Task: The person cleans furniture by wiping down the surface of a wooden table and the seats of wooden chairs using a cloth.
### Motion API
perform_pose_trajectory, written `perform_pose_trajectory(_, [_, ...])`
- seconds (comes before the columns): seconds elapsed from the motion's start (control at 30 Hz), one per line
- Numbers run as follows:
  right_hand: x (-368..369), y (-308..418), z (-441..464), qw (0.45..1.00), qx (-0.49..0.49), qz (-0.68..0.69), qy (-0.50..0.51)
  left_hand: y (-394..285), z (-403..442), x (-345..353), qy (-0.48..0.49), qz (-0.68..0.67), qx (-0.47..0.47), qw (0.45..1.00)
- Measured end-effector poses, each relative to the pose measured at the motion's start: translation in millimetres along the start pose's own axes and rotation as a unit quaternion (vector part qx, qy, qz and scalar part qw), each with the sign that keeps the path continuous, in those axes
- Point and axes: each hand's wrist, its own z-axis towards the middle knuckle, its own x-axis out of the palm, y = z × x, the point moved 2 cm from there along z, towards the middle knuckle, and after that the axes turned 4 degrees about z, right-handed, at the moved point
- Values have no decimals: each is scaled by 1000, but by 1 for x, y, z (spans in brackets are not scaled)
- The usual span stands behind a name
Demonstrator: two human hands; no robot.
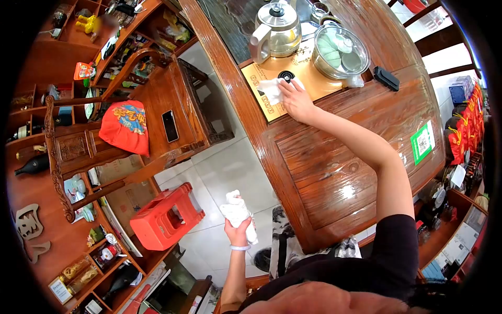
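While left fingers (244, 224) grip white bundle (236, 209) | right fingers (289, 90) lie extended on white tissue (269, 90)

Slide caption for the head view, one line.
Right hand holds a white wipe against the golden panel; left hand grips a white bundle.

1 phone (170, 126) and 1 red bag (127, 131) rest on a chair (157, 94).

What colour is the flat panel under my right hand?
The panel is golden yellow with dark printed markings, seen in the head view.
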Motion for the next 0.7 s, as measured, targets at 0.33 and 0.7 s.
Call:
perform_pose_trajectory(0.33, [13, -73, 30, 970, 206, 52, -120, -9, 5, 10, 24, 19, 36, 999])
perform_pose_trajectory(0.7, [-14, -17, -36, 979, 143, 14, 143, -13, -7, 22, 43, -9, 6, 999])
